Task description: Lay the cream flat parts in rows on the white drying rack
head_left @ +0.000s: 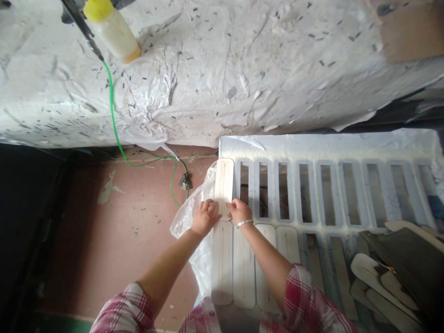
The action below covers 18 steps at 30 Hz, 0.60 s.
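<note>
While leaning over the filled near row of the slotted frame (329, 149), pressing left hand (204, 217) and right hand (239, 212), fingers bent flat, gripping nothing, on the slat (224, 182) in the leftmost far slot. Beyond, far left: green wire (111, 111), yellow-capped bottle (113, 30).

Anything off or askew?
Plastic film bunches loose off the left edge of the slotted rack, by the left hand; it and the right hand rest on one strip. Green wire hangs slack from the table to the floor. No spill visible.

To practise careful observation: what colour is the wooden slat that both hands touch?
Pale cream; the wooden slat shows best in the head view.
</note>
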Available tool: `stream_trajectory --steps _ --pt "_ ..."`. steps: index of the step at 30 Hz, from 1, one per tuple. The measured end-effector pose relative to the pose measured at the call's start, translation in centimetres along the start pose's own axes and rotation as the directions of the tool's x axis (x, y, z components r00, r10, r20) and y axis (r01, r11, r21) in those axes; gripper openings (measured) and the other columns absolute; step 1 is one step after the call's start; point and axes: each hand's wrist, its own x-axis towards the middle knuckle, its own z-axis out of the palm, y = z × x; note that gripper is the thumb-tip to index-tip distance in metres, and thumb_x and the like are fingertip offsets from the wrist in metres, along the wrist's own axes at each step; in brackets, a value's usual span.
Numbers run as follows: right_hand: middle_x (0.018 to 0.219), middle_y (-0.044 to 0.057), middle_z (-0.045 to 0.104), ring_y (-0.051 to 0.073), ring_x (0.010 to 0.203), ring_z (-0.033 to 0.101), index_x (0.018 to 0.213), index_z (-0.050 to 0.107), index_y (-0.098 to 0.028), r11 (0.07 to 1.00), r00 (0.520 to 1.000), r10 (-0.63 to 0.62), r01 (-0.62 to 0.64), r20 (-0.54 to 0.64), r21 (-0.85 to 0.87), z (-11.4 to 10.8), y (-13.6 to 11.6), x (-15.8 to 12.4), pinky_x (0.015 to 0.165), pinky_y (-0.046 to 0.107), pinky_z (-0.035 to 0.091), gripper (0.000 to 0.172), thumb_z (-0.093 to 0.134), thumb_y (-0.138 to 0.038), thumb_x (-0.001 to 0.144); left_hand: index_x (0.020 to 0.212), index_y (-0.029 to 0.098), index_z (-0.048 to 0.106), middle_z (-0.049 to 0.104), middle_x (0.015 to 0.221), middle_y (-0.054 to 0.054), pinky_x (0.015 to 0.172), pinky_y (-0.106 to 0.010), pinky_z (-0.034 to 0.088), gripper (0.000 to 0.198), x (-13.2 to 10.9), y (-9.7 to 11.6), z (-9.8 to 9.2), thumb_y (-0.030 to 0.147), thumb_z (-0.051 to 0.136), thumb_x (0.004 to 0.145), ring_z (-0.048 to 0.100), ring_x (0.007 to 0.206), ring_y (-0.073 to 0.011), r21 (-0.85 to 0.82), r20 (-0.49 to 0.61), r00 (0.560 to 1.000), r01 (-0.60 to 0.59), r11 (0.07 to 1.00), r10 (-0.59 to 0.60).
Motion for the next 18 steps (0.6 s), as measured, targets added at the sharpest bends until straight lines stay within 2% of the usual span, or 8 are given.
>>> stream_trajectory --steps 4,6,9,13,15,18 --pt "0.057 -0.006 0.059 0.009 0.053 0.062 0.07 0.048 -0.019 0.994 0.999 -0.043 0.04 -0.03 -0.098 -0.7 -0.1 0.2 0.056 0.018 0.037 0.021 0.053 -0.03 0.087 0.116 0.01 0.056 0.057 0.113 -0.013 0.09 -0.038 0.048 0.047 -1.3 0.2 1.6 0.03 0.07 0.076 0.052 0.102 -0.025 -0.127 -0.126 0.991 0.026 0.992 -0.042" --pt "0.058 -0.006 0.06 0.008 0.053 0.062 0.071 0.049 -0.019 0.989 0.999 -0.049 0.046 -0.019 -0.142 -0.9 -0.2 0.3 0.056 0.018 0.037 0.021 0.052 -0.032 0.087 0.115 0.009 0.056 0.056 0.111 -0.013 0.092 -0.037 0.047 0.047 -1.2 0.3 1.9 0.028 0.071 0.075 0.052 0.102 -0.0248 -0.152 -0.15 0.985 0.057 0.987 -0.08" --pt "0.054 -0.005 0.059 0.009 0.051 0.061 0.071 0.05 -0.019 0.976 0.999 -0.044 0.048 0.023 -0.215 -1.1 -0.5 0.4 0.053 0.018 0.036 0.022 0.052 -0.032 0.088 0.114 0.009 0.057 0.057 0.112 -0.013 0.092 -0.037 0.047 0.046 -0.8 0.7 1.6 0.026 0.071 0.074 0.052 0.103 -0.0253 -0.127 -0.101 0.986 0.12 0.985 -0.134" --pt "0.048 -0.001 0.058 0.013 0.052 0.061 0.071 0.055 -0.019 0.943 0.997 -0.041 0.062 0.069 -0.326 -1.2 -0.8 0.8 0.054 0.021 0.036 0.021 0.053 -0.033 0.087 0.117 0.016 0.058 0.058 0.12 -0.011 0.081 -0.042 0.048 0.046 -0.2 1.7 0.5 0.033 0.069 0.076 0.054 0.102 -0.0282 0.046 -0.015 0.988 0.155 0.987 -0.154" --pt "0.054 0.002 0.063 0.015 0.056 0.063 0.073 0.059 -0.018 0.925 0.995 -0.043 0.073 0.087 -0.374 -1.4 -1.0 1.0 0.055 0.022 0.038 0.02 0.054 -0.032 0.087 0.121 0.017 0.057 0.056 0.129 -0.01 0.082 -0.043 0.047 0.046 0.2 1.9 0.2 0.034 0.066 0.079 0.052 0.109 -0.0289 0.117 0.0 0.994 0.108 0.987 -0.108" --pt "0.075 0.012 0.07 0.022 0.075 0.068 0.078 0.063 -0.015 0.896 0.993 -0.054 0.095 0.104 -0.435 -1.6 -1.4 1.6 0.064 0.027 0.044 0.019 0.058 -0.032 0.085 0.132 0.016 0.05 0.041 0.145 -0.008 0.1 -0.047 0.04 0.051 1.3 1.9 0.1 0.033 0.059 0.085 0.038 0.13 -0.0279 0.175 0.069 0.997 -0.036 0.984 0.024"
